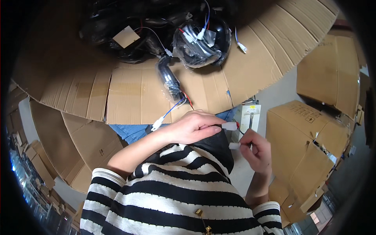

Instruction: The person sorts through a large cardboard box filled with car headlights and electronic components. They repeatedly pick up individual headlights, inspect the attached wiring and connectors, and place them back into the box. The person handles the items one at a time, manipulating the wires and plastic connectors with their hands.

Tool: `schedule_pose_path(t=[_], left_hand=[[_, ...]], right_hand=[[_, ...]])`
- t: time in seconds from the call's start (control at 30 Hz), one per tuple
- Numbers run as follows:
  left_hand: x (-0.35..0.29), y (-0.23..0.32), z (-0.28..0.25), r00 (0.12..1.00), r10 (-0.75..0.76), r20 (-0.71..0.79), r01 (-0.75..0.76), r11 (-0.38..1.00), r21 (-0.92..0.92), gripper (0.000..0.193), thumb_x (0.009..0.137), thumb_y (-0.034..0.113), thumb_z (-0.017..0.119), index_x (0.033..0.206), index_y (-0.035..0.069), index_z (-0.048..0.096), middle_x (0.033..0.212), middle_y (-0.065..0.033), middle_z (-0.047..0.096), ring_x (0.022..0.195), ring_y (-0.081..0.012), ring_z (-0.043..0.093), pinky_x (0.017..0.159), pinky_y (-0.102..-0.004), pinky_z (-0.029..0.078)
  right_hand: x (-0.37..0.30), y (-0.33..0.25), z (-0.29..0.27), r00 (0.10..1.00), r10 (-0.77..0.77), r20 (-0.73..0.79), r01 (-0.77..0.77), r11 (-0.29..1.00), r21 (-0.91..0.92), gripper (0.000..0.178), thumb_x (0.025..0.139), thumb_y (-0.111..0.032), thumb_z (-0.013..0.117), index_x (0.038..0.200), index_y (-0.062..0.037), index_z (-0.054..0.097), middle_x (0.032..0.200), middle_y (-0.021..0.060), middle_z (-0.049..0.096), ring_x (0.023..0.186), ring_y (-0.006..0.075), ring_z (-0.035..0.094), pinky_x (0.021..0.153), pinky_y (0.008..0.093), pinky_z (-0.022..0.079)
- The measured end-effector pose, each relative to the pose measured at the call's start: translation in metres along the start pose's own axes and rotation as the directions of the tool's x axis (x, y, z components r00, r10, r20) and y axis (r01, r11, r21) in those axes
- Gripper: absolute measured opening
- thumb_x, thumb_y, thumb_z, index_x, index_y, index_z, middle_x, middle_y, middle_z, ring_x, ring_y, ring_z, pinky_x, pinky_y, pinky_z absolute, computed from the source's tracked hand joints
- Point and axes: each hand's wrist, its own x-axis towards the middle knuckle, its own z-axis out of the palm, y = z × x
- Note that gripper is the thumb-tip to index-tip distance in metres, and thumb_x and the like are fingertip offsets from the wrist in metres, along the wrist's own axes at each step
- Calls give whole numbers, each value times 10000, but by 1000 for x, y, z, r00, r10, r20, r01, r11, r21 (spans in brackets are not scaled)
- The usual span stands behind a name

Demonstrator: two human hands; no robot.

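Observation:
My left hand (196, 127) is closed, its thumb and fingers pinching a white plastic connector (230, 125). A red wire (188, 98) runs from a black tubular part (167, 78) in clear plastic wrap down to that hand. Out of the same part comes a blue wire ending in another white connector (157, 123), which lies beside my left wrist. To the right, my right hand (256, 150) is closed on a smaller pale connector (234, 145), slightly below and apart from the first one. Its fingers partly hide the grip.
Cardboard (133, 98) covers the work surface. Plastic-wrapped black parts with wires, one rounded (201, 45), are heaped at the back. A white box with a cable (250, 117) stands beyond my right hand. Large cartons stand right (293, 137) and left (88, 149).

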Motion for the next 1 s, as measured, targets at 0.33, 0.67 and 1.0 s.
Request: schedule_pose_path(t=[0.33, 0.67, 1.0], left_hand=[[10, 2, -2, 1000, -4, 1, 4, 989, -148, 191, 811, 86, 514, 972, 4, 575, 713, -98, 568, 620, -186, 518, 566, -290, 396], [11, 8, -20, 987, 7, 160, -11, 1000, 21, 146, 761, 100, 544, 865, 40, 627, 581, -5, 471, 546, -141, 407, 574, -277, 300], [21, 7, -39, 933, -57, 356, 121, 980, -161, 158, 828, 126, 509, 896, 31, 616, 734, -22, 554, 640, -75, 469, 526, -212, 352]], right_hand=[[5, -4, -13, 995, 23, -101, -12, 993, 117, 67, 695, 82, 503, 738, 31, 502, 720, 57, 496, 657, 121, 468, 594, 218, 373], [19, -11, -14, 1000, 15, 26, -13, 997, -70, 48, 712, 40, 530, 753, 22, 514, 705, 42, 490, 625, 91, 458, 522, 208, 362], [24, -15, -14, 999, 38, -31, -37, 999, 16, 27, 728, 30, 512, 745, 8, 512, 679, 30, 477, 606, 84, 447, 531, 196, 359]])
